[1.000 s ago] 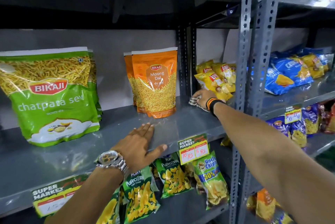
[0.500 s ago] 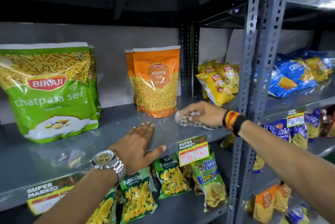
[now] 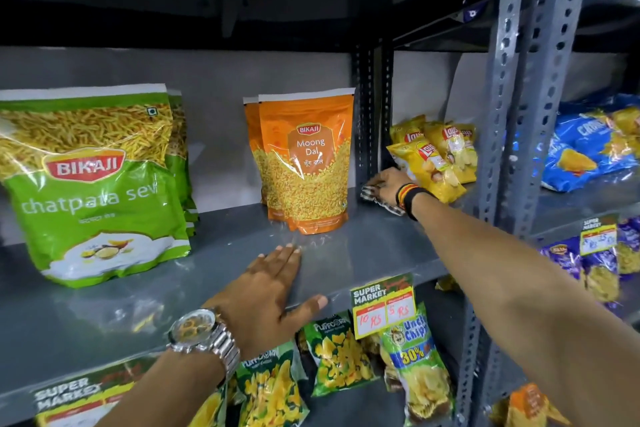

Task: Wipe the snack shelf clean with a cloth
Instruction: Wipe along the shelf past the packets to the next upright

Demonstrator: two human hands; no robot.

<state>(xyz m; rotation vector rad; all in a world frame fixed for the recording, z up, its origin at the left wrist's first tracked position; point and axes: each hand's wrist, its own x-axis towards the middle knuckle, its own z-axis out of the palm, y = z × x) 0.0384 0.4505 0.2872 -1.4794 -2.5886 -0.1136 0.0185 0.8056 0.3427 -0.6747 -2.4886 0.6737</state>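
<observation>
The grey metal snack shelf (image 3: 374, 243) runs across the middle of the view. My right hand (image 3: 388, 182) reaches to its back right corner and presses a checked cloth (image 3: 381, 202) onto the shelf, between the orange Moong Dal bags (image 3: 306, 163) and the yellow Lay's packs (image 3: 433, 156). My left hand (image 3: 270, 295), with a metal watch on the wrist, lies flat and open on the shelf's front edge. Green Bikaji chatpata sev bags (image 3: 90, 181) stand at the left.
Perforated grey uprights (image 3: 502, 115) rise right of my right arm. A price tag (image 3: 382, 305) hangs from the shelf's front edge. Puffcorn and Uncle Chips packs (image 3: 412, 357) fill the shelf below. Blue chip bags (image 3: 585, 149) lie on the neighbouring rack.
My right hand has slid the cloth from the shelf's middle front back to the rear right corner beside the Lay's packs. My left hand has stayed flat in place.
</observation>
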